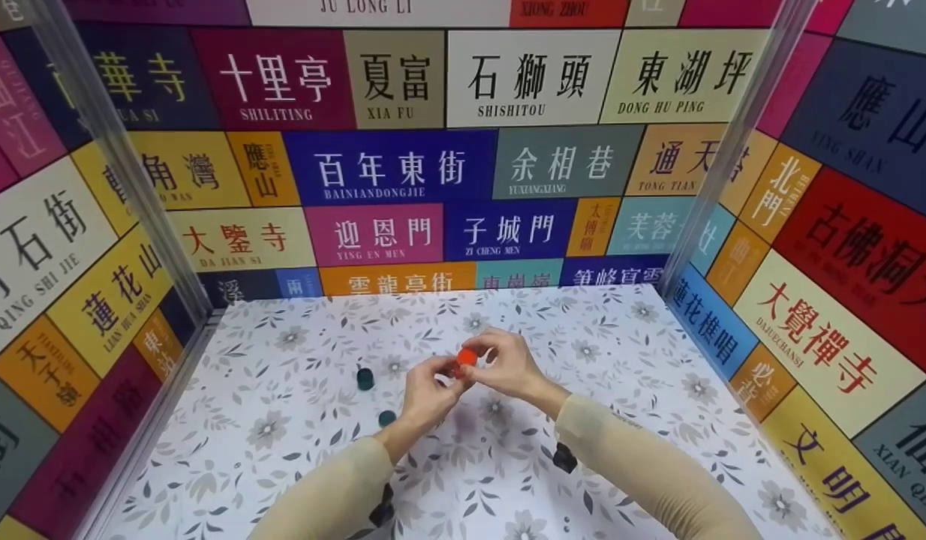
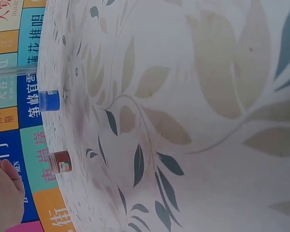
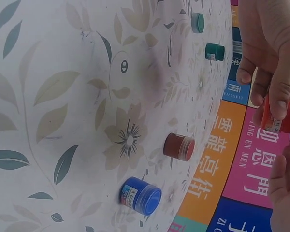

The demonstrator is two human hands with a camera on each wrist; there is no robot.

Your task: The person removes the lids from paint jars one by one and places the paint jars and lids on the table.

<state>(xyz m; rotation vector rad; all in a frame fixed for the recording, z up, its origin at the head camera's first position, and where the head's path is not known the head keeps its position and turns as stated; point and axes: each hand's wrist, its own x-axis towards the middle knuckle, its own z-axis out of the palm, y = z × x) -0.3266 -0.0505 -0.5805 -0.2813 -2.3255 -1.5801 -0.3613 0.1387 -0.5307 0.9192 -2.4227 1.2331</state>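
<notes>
In front of me both hands meet at a small red paint jar (image 3: 275, 116) held above the table. The thumb and fingers of my left hand (image 1: 431, 390) grip the jar's body. My right hand (image 1: 510, 367) pinches its orange-red lid (image 1: 467, 356) between thumb and fingers. Whether the lid sits on the jar or is apart from it, I cannot tell. To the left of the hands stands a dark green jar (image 1: 365, 379), with a round green lid-like piece (image 1: 388, 418) nearer to me.
A blue paint jar (image 3: 141, 195) and a brown paint jar (image 3: 179, 147) stand on the table, seen in both wrist views. The flower-patterned tabletop (image 1: 283, 360) is bordered by walls of colourful sign panels (image 1: 392, 165) at the back and sides.
</notes>
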